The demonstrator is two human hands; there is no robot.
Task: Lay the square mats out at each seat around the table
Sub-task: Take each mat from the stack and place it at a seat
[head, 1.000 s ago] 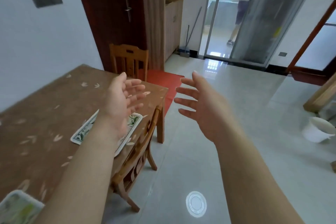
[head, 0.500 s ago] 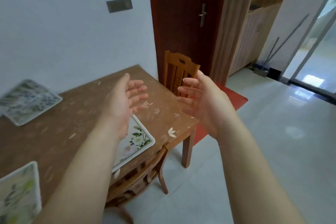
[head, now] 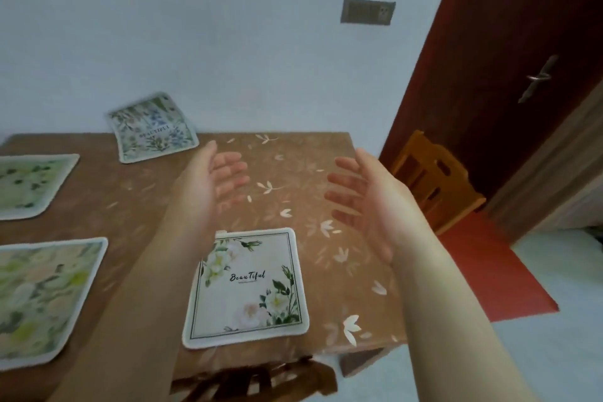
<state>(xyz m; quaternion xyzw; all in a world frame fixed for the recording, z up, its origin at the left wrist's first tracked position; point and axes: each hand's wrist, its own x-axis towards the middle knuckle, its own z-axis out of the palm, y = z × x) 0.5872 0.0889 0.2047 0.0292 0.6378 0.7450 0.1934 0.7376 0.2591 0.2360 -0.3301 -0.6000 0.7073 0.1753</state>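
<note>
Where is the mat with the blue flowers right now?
In the head view, the blue-flowered mat lies askew at the table's far edge by the wall, left of centre, beyond the left hand.

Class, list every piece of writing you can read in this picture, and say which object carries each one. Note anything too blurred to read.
"Beautiful": script lettering on the near floral mat, with a tiny line beneath it too small to read.
"BEAUTIFUL": faint capitals on the far mat by the wall, only just legible.
The two green mats at the left edge are blurred; no writing can be made out on them.
</note>
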